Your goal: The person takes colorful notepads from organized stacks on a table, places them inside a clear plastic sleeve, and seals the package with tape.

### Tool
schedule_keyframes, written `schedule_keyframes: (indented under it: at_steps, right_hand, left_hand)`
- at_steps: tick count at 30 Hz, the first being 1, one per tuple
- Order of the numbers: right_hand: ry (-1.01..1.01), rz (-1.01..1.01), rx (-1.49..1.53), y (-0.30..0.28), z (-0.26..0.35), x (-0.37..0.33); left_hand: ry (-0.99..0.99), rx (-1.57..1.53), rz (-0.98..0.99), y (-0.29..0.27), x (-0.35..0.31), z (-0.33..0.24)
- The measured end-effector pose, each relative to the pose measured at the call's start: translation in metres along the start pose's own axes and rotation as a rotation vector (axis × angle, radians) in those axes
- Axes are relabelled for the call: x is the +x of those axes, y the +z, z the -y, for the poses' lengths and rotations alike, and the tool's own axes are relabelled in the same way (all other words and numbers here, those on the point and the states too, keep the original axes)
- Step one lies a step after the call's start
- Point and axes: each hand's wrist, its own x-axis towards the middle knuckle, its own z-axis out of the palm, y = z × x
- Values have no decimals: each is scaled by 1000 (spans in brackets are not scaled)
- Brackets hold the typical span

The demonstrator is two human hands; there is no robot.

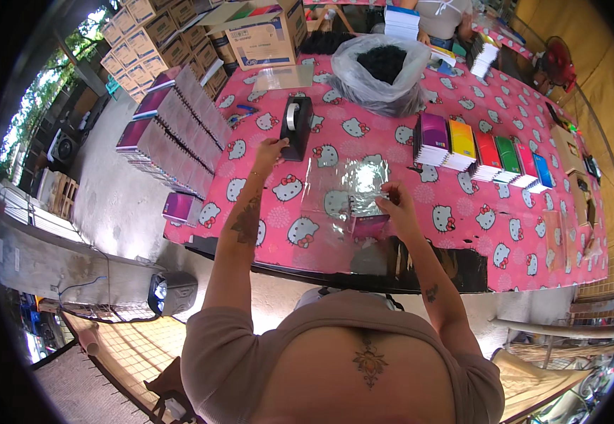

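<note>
My left hand (pixel 272 150) is at the near end of a black tape dispenser (pixel 297 150) with a pale tape roll in it. Its fingers are pinched together there, and whatever they hold is too small to make out. My right hand (pixel 399 203) grips the edge of a clear plastic sheet (pixel 324 212) that shines in the light. Under the sheet, close to the table's front edge, lies a spiral notebook (pixel 369 225) with a purple cover. Glare hides part of it.
Tall stacks of spiral notebooks (pixel 172 152) stand at the left. Small stacks in several colours, including a yellow stack (pixel 462 145), line up at the right. Behind are a plastic bag of black coils (pixel 381 71), a cardboard box (pixel 264 39) and another person (pixel 445 18).
</note>
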Motion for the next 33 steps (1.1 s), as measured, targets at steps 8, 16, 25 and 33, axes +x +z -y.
schedule_keyframes:
  at_steps: [8,16,25,33]
  right_hand:
    - [-40,12,-40,11,-7,3]
    - [-50,-51,-124,-1,-4,-1]
    - [-6,2,20,-7,6,-6]
    - [-67,-162,159,-13,-29,-7]
  left_hand:
    - [424,-155,-149,-15,-3,48]
    - [794,892,290,53,-88,-65]
    - [632,1273,1146,177,-101,-94]
    - [9,-44,1032,146,-81,42]
